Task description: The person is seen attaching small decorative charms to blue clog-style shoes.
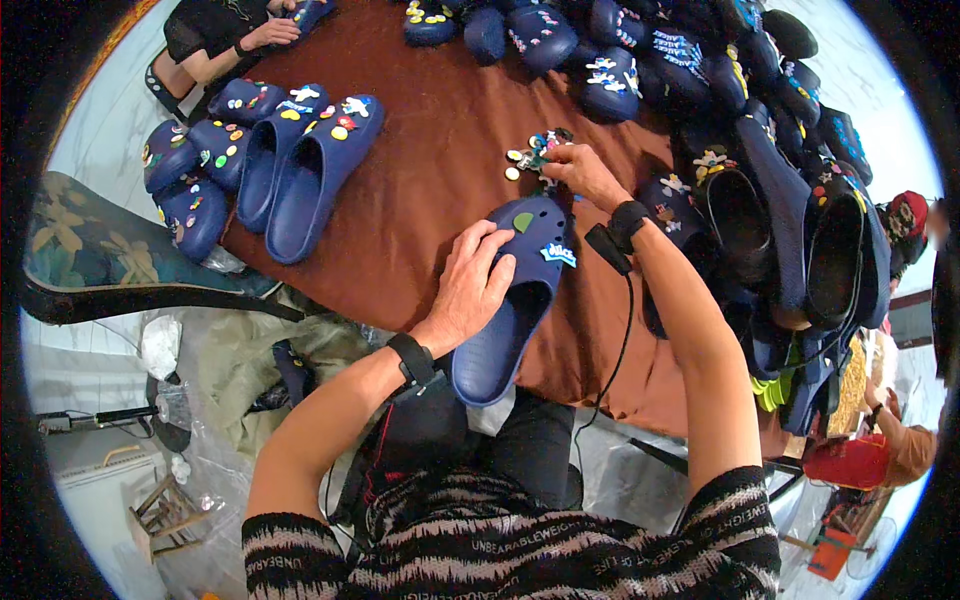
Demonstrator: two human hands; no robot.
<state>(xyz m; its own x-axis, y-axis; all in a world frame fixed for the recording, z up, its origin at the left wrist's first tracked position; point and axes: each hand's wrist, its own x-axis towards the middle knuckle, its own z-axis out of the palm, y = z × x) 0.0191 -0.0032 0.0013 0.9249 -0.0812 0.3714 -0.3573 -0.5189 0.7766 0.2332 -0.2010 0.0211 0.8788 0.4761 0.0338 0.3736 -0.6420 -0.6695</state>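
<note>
A dark blue clog point(500, 345) lies on the brown cloth in front of me, its toe pointing away. My left hand point(468, 280) holds it by the upper, fingers resting across the top on the left side. A green charm point(522, 222) and a blue-and-white lettered charm point(557, 254) sit on that upper, among bare holes. Beyond the toe is a small heap of colourful shoe charms point(520, 160). My right hand point(585, 175) reaches to its right edge with fingertips pinched together; whatever is between them is too small to make out.
Several decorated blue clogs point(310, 195) stand at the left. A large heap of similar clogs point(690, 70) fills the back and right. A cable point(622, 345) hangs from my right wrist. Another person's hand point(270, 33) works at the far left; a chair point(110, 250) stands nearby.
</note>
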